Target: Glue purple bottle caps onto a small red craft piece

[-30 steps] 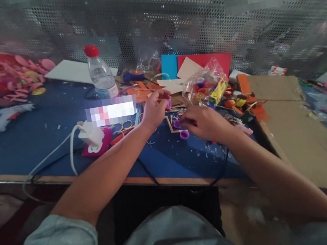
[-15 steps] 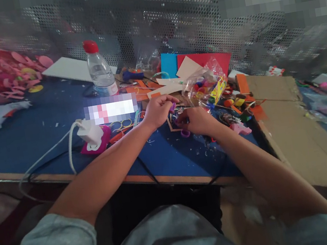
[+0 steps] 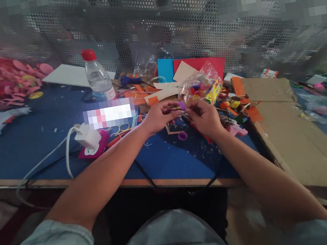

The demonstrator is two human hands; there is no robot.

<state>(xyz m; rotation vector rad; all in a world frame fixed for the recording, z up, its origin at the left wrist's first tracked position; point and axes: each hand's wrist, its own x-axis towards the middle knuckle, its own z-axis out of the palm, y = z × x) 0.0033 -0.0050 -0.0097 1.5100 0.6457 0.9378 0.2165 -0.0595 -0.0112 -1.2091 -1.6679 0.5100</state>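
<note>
A small purple piece [image 3: 182, 105], curved like a bit of ring, is pinched by my left hand [image 3: 161, 116] above the table. My right hand [image 3: 205, 117] meets it from the other side. Its thumb and fingers are closed at the piece's right edge, and what lies between them is too small to make out. On the table just below my hands lies a purple ring [image 3: 182, 136]. Beside it is a thin pale angled strip [image 3: 173, 132], partly hidden by my left hand.
A water bottle [image 3: 98, 77] and a white plug [image 3: 87, 138] on a magenta base stand left. Behind my hands lie a clear bag [image 3: 189, 89] and coloured sheets [image 3: 200, 64]. Cardboard [image 3: 275, 116] covers the right side. A glue gun [image 3: 3, 120] lies far left.
My right hand has come up from beside the angled strip to the purple piece. My left hand has moved slightly right with that piece. The purple ring is now in plainer sight.
</note>
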